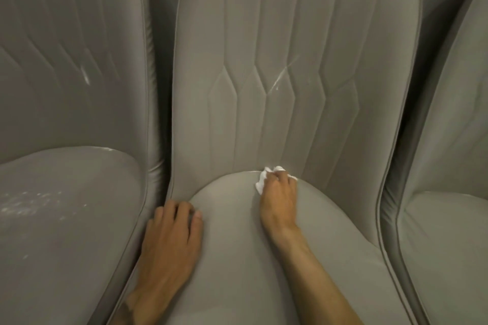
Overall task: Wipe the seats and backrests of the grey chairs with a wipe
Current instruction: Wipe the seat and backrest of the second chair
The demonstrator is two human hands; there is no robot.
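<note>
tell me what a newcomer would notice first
The crumpled white wipe stands out, gripped by the right hand at the crease where the seat of the middle grey quilted chair meets its backrest. The left hand rests on that seat's left edge. Thin white streaks mark the backrest and pale smears dot the seat of the left grey chair.

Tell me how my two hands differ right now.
The right hand grips a white wipe at the seam where the middle chair's seat meets its backrest; the left hand holds nothing. The left hand rests nearer, at the seat's left edge. Both touch the same seat.
</note>
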